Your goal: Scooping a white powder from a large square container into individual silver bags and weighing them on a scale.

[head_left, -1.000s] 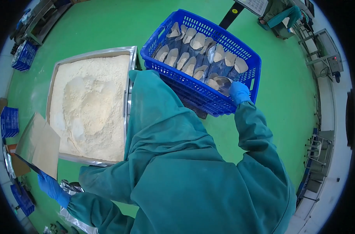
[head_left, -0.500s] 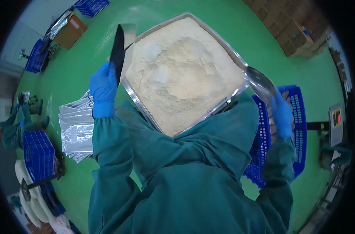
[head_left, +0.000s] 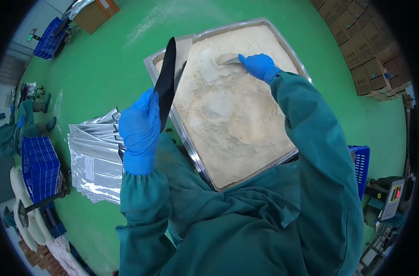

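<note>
In front of me a metal tray (head_left: 189, 146) is heaped with pale cream powder (head_left: 246, 101), with hollows dug into its surface. My right hand (head_left: 261, 66), in a blue glove, is closed on a metal scoop (head_left: 228, 60). The scoop's blade is partly sunk in the powder toward the tray's far side. At the tray's left edge my left hand (head_left: 139, 131), also gloved, grips an upright bag (head_left: 167, 85) with a dark side and a silvery-grey side. How full the bag is cannot be seen.
Silver foil bags (head_left: 93, 161) lie stacked left of my left forearm. A blue crate (head_left: 360, 168) and a scale with a lit display (head_left: 393, 198) stand at the right. Cardboard boxes (head_left: 365, 46) are piled far right. Another person (head_left: 23, 119) works at far left.
My right hand has swung the scoop from beyond the tray's right corner leftward into the powder. My left hand still holds the bag at the left edge. The whole view has shifted.
</note>
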The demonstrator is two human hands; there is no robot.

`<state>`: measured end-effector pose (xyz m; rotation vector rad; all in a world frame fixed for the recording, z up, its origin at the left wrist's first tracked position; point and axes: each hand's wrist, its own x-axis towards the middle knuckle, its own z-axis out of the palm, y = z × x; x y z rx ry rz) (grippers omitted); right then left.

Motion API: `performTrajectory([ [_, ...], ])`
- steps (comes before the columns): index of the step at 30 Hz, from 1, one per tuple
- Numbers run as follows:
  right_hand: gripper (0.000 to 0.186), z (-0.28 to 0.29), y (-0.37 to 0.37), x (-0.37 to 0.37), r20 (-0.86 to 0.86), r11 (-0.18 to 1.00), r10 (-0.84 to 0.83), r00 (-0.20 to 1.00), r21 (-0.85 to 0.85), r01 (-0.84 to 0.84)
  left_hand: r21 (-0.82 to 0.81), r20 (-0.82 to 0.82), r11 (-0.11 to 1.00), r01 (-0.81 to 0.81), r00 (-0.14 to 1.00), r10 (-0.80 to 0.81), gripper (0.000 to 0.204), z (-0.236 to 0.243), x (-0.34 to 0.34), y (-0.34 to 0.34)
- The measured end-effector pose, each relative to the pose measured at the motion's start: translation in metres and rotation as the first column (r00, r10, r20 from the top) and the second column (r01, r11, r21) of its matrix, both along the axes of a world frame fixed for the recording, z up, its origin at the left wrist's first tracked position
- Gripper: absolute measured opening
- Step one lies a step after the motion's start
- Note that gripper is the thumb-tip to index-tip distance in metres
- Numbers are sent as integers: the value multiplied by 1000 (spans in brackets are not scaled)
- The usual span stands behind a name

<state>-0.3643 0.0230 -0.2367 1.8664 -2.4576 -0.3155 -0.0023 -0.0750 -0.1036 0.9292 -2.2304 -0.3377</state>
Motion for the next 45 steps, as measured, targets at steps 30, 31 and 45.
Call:
performTrajectory([
  [30,28,196,143,58,397,878,-473,786,278,389,294,210,918,265,919,-333,22,-28,-157,81],
  [31,28,199,130,69,253,933,-339,906,212,290,329,229,899,290,899,-373,22,-15,-158,86],
  [45,24,241,166,45,-184,896,-371,910,187,403,346,228,897,274,903,-364,30,-62,-136,35],
])
